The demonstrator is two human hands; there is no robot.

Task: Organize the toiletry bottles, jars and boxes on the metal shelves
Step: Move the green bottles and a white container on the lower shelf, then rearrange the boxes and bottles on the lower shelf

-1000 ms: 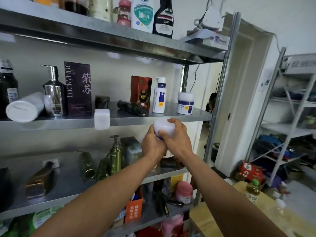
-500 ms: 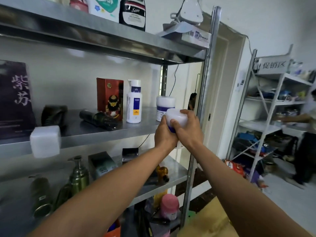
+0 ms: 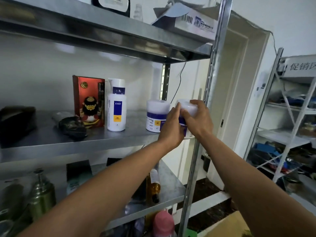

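The right hand [image 3: 196, 119] curls over the white jar [image 3: 187, 106], fingers wrapped round lid and side. The left hand [image 3: 171, 127] presses flat against the other side, fingers nearly straight. The jar is at the right end of the middle shelf [image 3: 102, 139], just beside a matching jar [image 3: 158, 115]; whether it is set down I can't tell. With its frosted white lid, blue band and smooth plastic, it is probably light, rigid and slightly slippery, and best held round the body.

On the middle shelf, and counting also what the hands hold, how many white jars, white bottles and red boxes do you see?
White jars: 2 (standing jar; held jar between left hand and right hand)
White bottle: 1
Red box: 1
Total: 4
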